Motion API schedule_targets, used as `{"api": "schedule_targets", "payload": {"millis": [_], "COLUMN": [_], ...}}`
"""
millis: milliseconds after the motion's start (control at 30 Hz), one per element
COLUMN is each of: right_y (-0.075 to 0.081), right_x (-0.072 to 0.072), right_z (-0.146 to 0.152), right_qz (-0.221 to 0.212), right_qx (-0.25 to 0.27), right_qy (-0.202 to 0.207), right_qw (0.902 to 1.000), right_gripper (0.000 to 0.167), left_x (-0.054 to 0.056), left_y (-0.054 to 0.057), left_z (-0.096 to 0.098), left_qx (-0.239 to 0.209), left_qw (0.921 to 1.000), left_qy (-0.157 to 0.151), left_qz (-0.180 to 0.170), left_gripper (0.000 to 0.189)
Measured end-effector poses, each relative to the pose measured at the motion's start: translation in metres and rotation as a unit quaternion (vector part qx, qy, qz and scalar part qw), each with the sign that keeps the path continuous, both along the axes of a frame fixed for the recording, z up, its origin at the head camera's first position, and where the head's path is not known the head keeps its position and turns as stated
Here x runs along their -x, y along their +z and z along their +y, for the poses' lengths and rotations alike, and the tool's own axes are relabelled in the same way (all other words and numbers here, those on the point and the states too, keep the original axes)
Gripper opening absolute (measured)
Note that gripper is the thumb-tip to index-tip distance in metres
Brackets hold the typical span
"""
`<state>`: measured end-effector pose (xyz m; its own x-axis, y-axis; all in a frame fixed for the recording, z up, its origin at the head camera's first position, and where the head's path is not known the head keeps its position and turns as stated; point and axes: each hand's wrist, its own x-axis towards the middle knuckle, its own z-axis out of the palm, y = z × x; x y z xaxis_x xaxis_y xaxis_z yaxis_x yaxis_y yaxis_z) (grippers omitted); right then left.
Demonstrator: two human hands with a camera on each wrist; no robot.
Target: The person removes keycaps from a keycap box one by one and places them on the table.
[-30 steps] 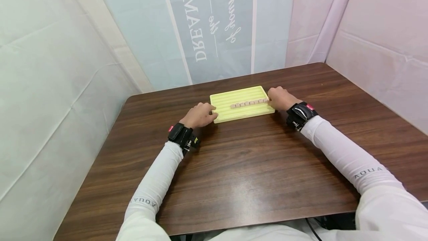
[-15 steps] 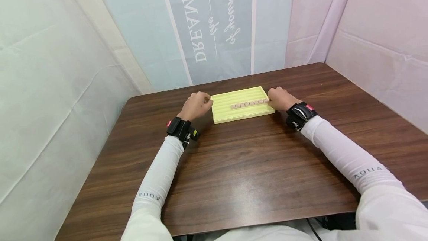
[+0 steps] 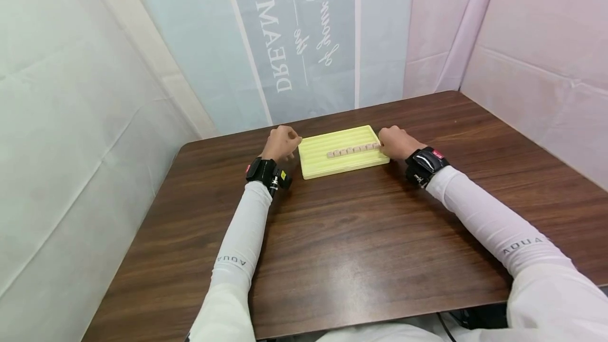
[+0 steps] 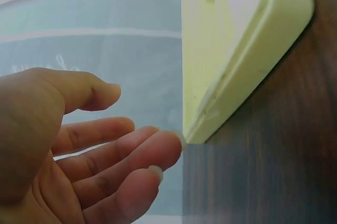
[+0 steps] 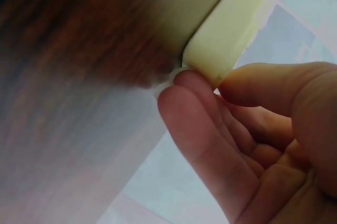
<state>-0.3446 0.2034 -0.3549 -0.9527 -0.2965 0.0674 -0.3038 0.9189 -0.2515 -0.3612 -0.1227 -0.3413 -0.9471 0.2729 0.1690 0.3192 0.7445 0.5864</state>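
A pale yellow ridged tray [image 3: 315, 168] lies toward the back of the table. Several small light wooden cubes [image 3: 350, 150] stand in a row along one of its grooves, reaching its right end. My right hand [image 3: 398, 142] pinches the tray's right edge; the right wrist view has the thumb against the wall [image 5: 224, 37] and the fingertips at its lower edge. My left hand [image 3: 280, 143] is at the tray's left end, holding nothing. In the left wrist view its fingers [image 4: 113, 158] are loosely bent beside the tray corner, thumb apart from them.
The dark wood-grain table [image 3: 361, 247] spreads around the tray. Behind it hangs a blue-grey cloth [image 3: 309, 41] with mirrored lettering, and white sheets [image 3: 85, 136] close off the sides. A black cable [image 3: 445, 326] hangs below the front edge.
My left hand has come off the tray's front left part and moved back along its left end, thumb and fingers now apart from it. The right hand stays at the tray's right edge.
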Motion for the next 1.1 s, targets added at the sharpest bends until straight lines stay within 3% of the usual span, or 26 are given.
{"api": "schedule_targets", "payload": {"millis": [233,600,833,1100], "right_y": [0.000,0.000,0.001,0.001], "right_x": [-0.002,-0.003,-0.003,-0.002], "right_z": [-0.001,-0.004,-0.005,-0.001], "right_qz": [-0.005,-0.002,0.002,0.001], "right_qx": [-0.002,-0.009,-0.011,-0.012], "right_qy": [-0.007,-0.007,-0.008,-0.008], "right_qw": [1.0000,0.9999,0.9999,0.9999], "right_gripper": [0.014,0.014,0.015,0.017], "left_x": [0.017,0.036,0.034,0.039], "left_y": [-0.014,-0.029,-0.036,-0.042], "left_z": [-0.006,-0.007,-0.008,-0.005], "left_qx": [-0.034,-0.057,-0.070,-0.086], "left_qw": [0.9987,0.9926,0.9940,0.9930], "left_qy": [0.021,0.019,-0.021,-0.029], "left_qz": [-0.031,-0.106,-0.082,-0.076], "left_gripper": [0.028,0.044,0.040,0.036]}}
